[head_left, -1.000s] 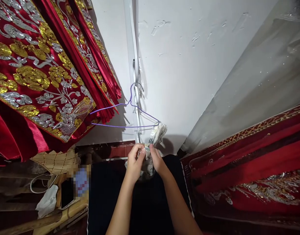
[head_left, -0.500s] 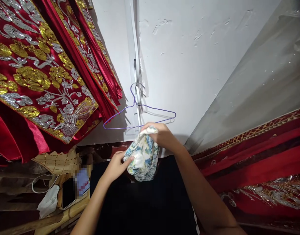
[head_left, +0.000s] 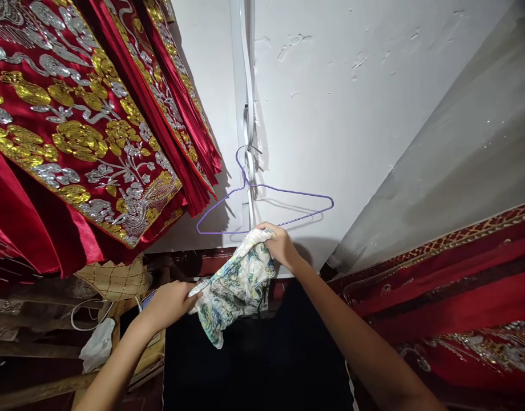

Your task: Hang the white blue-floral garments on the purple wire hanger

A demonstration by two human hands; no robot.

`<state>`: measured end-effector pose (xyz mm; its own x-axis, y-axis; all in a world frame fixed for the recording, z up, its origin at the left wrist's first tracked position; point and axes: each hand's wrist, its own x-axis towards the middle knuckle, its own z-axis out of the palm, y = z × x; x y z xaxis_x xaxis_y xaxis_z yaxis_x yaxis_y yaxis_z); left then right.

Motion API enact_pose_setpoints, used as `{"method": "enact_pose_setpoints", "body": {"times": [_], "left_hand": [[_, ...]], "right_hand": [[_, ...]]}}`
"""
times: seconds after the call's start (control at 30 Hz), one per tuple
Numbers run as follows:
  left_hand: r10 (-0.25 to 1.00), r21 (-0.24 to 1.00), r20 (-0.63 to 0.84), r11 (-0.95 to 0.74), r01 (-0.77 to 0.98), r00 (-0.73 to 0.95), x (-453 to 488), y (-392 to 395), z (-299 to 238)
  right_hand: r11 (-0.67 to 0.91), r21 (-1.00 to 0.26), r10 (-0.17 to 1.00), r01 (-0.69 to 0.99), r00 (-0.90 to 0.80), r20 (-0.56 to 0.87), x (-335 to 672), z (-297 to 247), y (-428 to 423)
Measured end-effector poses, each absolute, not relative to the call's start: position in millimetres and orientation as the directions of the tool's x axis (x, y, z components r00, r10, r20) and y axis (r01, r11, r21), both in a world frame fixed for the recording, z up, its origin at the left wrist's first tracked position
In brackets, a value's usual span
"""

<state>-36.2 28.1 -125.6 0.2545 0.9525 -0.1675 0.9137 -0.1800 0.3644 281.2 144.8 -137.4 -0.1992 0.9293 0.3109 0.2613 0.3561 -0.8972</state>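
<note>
A pair of white, blue and green floral shorts (head_left: 241,279) hangs between my hands, its waistband stretched taut on a slant. My left hand (head_left: 173,303) pinches the lower left end of the band. The upper right end is gripped by my right hand (head_left: 282,245), its fingers partly behind the cloth. Just above and behind the shorts, a purple hanger (head_left: 297,192) hangs against the wall with nothing on it. The shorts overlap part of its bottom bar, and whether they touch it I cannot tell.
Red embroidered garments (head_left: 87,131) hang at the left. A white strap (head_left: 247,74) runs down the wall (head_left: 352,125). Red fabric (head_left: 459,291) lies along the right. At lower left, a white cable (head_left: 76,319) and crumpled tissue (head_left: 97,342) sit by a wooden seat. Black cloth (head_left: 254,365) fills the bottom.
My hands have moved apart, the left one down and leftward. The bunched shorts have opened out, with the waistband now pulled straight. The view has shifted slightly.
</note>
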Motion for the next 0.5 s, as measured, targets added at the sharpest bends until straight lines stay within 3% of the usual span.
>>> {"method": "enact_pose_setpoints", "body": {"times": [0.1, 0.23, 0.3, 0.5], "left_hand": [[0.97, 0.324, -0.112, -0.171, 0.931, 0.217, -45, 40, -115], [0.944, 0.347, 0.171, -0.327, 0.879, 0.284, -38, 58, -80], [0.908, 0.386, 0.235, -0.414, 0.824, 0.346, -31, 61, -65], [0.866, 0.49, -0.029, -0.423, 0.762, 0.5, -28, 46, -60]], "right_hand": [[0.402, -0.86, 0.914, 0.314, -0.198, 0.355, 291, -128, 135], [0.419, -0.837, 0.908, 0.352, -0.159, 0.388, 296, -120, 128], [0.414, -0.831, 0.91, 0.372, -0.159, 0.382, 298, -121, 126], [0.393, -0.823, 0.914, 0.409, -0.081, 0.397, 304, -130, 129]]}}
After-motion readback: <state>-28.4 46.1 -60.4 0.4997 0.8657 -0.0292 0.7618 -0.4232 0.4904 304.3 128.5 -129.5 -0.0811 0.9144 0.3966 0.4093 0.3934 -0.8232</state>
